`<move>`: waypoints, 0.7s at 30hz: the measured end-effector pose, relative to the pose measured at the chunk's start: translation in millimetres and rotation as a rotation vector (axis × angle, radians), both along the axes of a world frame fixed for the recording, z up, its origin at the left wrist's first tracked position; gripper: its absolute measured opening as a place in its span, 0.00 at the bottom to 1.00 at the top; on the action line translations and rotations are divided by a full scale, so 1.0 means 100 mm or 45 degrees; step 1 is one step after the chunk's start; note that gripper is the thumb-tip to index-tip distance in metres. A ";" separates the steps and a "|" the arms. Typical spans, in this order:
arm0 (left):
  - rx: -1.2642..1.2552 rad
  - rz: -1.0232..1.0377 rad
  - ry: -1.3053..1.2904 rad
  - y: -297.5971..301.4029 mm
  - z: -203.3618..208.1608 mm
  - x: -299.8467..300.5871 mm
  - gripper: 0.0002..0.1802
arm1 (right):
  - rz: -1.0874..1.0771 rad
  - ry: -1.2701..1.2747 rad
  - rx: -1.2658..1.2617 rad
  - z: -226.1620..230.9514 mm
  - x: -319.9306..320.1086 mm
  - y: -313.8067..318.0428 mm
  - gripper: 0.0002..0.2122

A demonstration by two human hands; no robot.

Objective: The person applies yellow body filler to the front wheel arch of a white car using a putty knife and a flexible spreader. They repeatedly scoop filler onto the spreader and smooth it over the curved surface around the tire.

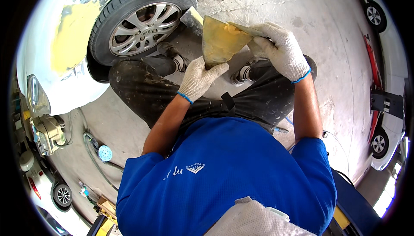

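My gloved left hand (199,78) grips the lower corner of a flat putty spreader (215,42) smeared with yellow body filler. In my right hand (282,50), also in a white knit glove, is a second thin spreader (242,28), pinched between thumb and fingers. Its blade meets or overlaps the upper right side of the first spreader, where a thicker lump of filler (233,31) lies. Behind them, a grey-and-yellow flat board (192,20) shows beside the tyre; what it rests on is hidden.
A white car body with yellow filler patches (71,35) and a wheel (144,29) stand close on my left. A sander with a blue round pad (105,153) and its hose lie on the concrete floor (340,63). Other cars are parked at both sides.
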State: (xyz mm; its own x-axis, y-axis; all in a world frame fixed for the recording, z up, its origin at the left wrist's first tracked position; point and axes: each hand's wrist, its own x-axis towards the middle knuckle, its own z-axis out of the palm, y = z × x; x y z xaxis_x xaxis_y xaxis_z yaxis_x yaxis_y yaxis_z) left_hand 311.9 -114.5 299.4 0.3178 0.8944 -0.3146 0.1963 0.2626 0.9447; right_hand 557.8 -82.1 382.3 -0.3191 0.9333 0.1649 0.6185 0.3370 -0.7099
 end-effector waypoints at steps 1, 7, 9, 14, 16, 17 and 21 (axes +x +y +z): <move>-0.004 0.012 0.002 -0.01 -0.01 0.00 0.18 | -0.012 -0.023 -0.060 0.02 0.00 -0.01 0.11; -0.037 0.042 -0.056 0.00 -0.04 0.02 0.17 | -0.018 0.022 0.048 -0.09 0.02 -0.03 0.13; -0.072 0.040 -0.063 0.00 -0.04 0.03 0.18 | -0.025 0.006 -0.021 -0.07 0.05 -0.02 0.13; -0.167 0.067 -0.099 -0.05 -0.04 0.12 0.16 | 0.072 0.003 -0.080 -0.05 0.08 -0.02 0.13; -0.199 0.288 -0.331 0.06 -0.02 0.13 0.19 | 0.197 0.023 -0.250 -0.02 0.08 -0.10 0.12; -0.215 0.400 -0.446 0.14 -0.01 0.12 0.20 | 0.284 0.003 -0.154 -0.23 0.10 -0.10 0.12; -0.035 0.093 -0.205 0.22 0.10 -0.01 0.19 | -0.339 0.379 -0.294 -0.19 0.15 -0.05 0.12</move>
